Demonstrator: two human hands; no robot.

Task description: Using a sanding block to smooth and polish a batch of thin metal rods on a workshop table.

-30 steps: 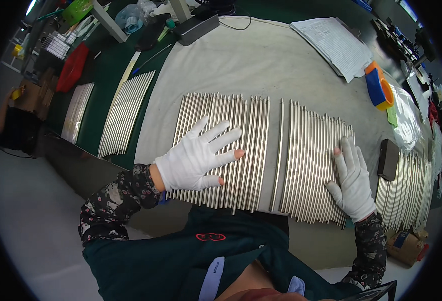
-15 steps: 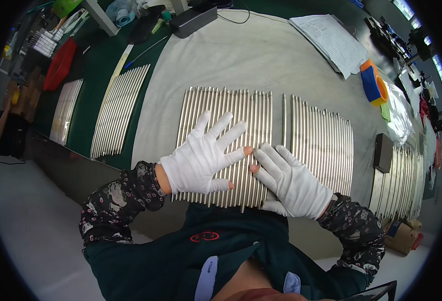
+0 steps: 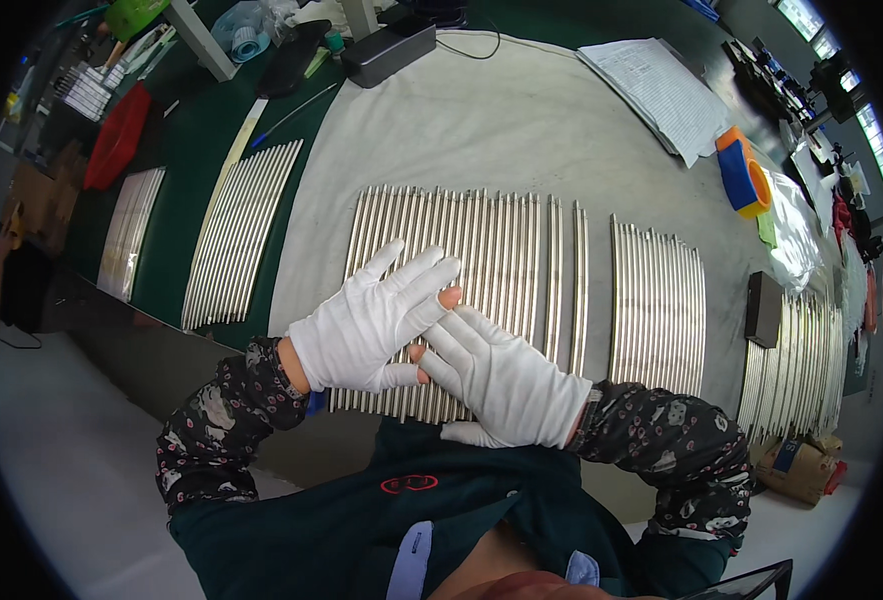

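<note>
A wide row of shiny metal rods [image 3: 481,240] lies side by side on the pale cloth in front of me. My left hand [image 3: 371,325], in a white glove with bare fingertips on some fingers, rests flat on the row's left half with its fingers spread. Beside it my right hand [image 3: 506,375], gloved alike, lies flat over the near part of the rods, its fingertips touching or overlapping the left hand. A few loose rods [image 3: 579,270] lie just right of the row. Farther right is a second group of rods [image 3: 658,300]. Both hands cover parts of the rods beneath.
More rods [image 3: 244,235] lie on the green mat at left, by a bundle [image 3: 133,235] and a red tray [image 3: 118,135]. At right are a dark block [image 3: 762,310], another rod group [image 3: 796,370] and a tape roll [image 3: 744,175]. Papers [image 3: 651,95] and a black box [image 3: 389,52] sit farther back.
Both hands have moved left across the rods, the right one farther. The gap between the wide row and the right group has widened, with loose rods now standing apart in it.
</note>
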